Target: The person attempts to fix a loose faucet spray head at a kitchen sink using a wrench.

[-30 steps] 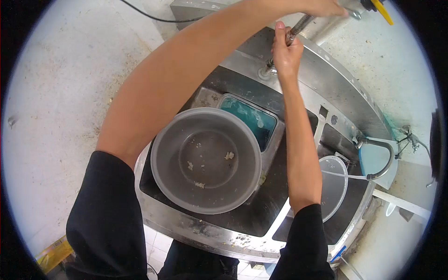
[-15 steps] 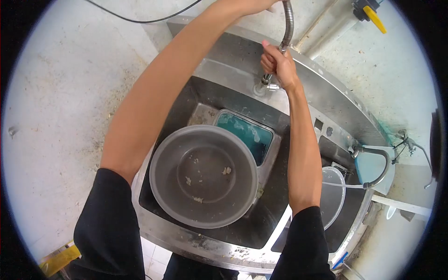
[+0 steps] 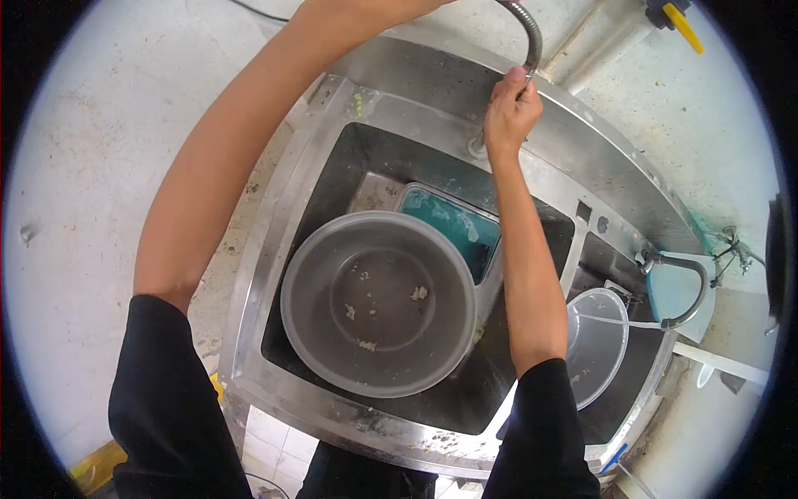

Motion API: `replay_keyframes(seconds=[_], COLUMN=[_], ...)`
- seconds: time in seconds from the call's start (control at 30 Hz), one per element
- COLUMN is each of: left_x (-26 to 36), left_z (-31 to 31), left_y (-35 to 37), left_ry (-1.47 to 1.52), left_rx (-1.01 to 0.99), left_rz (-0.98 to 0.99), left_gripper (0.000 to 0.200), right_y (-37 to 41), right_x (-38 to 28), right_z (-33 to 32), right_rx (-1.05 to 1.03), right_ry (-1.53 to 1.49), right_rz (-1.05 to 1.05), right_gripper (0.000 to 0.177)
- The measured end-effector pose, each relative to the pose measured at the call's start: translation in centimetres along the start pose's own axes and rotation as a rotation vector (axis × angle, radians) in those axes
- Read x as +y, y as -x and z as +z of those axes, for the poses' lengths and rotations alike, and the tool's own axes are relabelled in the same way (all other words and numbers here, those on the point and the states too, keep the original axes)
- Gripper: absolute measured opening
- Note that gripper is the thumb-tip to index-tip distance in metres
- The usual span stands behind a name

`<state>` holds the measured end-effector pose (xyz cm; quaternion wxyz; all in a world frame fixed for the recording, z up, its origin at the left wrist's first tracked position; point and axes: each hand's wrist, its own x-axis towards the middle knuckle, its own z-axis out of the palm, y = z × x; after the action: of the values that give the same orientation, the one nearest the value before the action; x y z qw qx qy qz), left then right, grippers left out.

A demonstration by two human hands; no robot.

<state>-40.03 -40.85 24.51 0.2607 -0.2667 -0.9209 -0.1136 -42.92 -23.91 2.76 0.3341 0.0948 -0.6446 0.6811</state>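
My right hand [image 3: 513,110] is closed around the lower end of a flexible metal hose [image 3: 534,40], above the back ledge of the steel sink. My left hand [image 3: 416,7] reaches to the top edge of the view near the hose's upper part; its fingers are cut off by the frame. In the left basin sits a large grey round tub [image 3: 382,308] with several pale food bits on its bottom. Behind the tub, partly under its rim, lies a teal rectangular tray [image 3: 453,224].
In the right basin, a white-rimmed bowl [image 3: 600,358] stands under a curved faucet [image 3: 694,287] with water running from it. A steel backsplash [image 3: 615,150] curves along the wall. A yellow-handled valve [image 3: 682,27] is at the top right.
The view has shifted, so the sink shows farther right. My right hand has moved slightly up along with the hose, and my left arm has swung to the left and up.
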Motion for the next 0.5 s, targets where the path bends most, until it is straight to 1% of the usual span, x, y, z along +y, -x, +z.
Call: replay_keyframes(seconds=[0.03, 0.07, 0.1, 0.17, 0.2, 0.27, 0.3, 0.33, 0.37, 0.4, 0.47, 0.5], left_x=[0.7, 1.3, 2.0, 3.3, 4.1, 4.8, 5.4, 5.7, 5.9, 6.0, 5.8, 4.8], left_z=[-0.4, -0.5, -0.7, -1.4, -2.4, -5.7, -8.9, -8.8, -8.8, -5.5, -1.9, -0.4], left_y=[0.5, 1.1, 1.6, 2.6, 3.0, 0.4, -3.3, -3.8, -4.3, -2.2, -1.7, -3.2], left_ry=[-0.048, -0.043, -0.040, -0.033, -0.032, -0.035, 0.308, 0.522, 0.630, 0.762, 0.846, 0.918], left_rx=[-0.057, -0.058, 0.049, 0.158, 0.225, 0.291, -0.537, -0.958, -1.335, -0.785, -0.230, -0.336], left_rz=[-0.079, -0.087, -0.008, 0.064, 0.377, 0.682, 0.350, 0.191, -0.063, 0.002, 0.063, 0.201], left_gripper=[0.047, 0.047, 0.049, 0.050, 0.048, 0.046, 0.044, 0.043, 0.043, 0.044, 0.045, 0.049], right_y=[-0.1, -0.2, -0.3, -0.4, -0.4, -0.7, -0.7, -0.8, -1.0, -1.2, -1.6, -1.7], right_x=[0.2, 0.3, 0.5, 0.9, 0.4, -0.8, -0.9, -0.9, -1.0, -1.0, -1.3, -1.4], right_z=[-0.1, -0.1, -0.2, -0.3, -0.4, -0.8, -1.1, -1.3, -1.5, -1.7, -1.9, -2.0], right_rx=[-0.010, -0.023, -0.031, -0.064, -0.073, -0.193, -0.200, -0.253, -0.304, -0.304, -0.411, -0.410], right_ry=[-0.034, 0.006, 0.010, -0.072, -0.069, -0.242, -0.243, -0.254, -0.264, -0.267, -0.301, -0.304], right_rz=[0.012, 0.017, 0.017, 0.001, 0.006, 0.107, 0.110, 0.157, 0.204, 0.202, 0.366, 0.364], right_gripper=[0.055, 0.059, 0.059, 0.060, 0.060, 0.063, 0.063, 0.065, 0.067, 0.067, 0.070, 0.070])
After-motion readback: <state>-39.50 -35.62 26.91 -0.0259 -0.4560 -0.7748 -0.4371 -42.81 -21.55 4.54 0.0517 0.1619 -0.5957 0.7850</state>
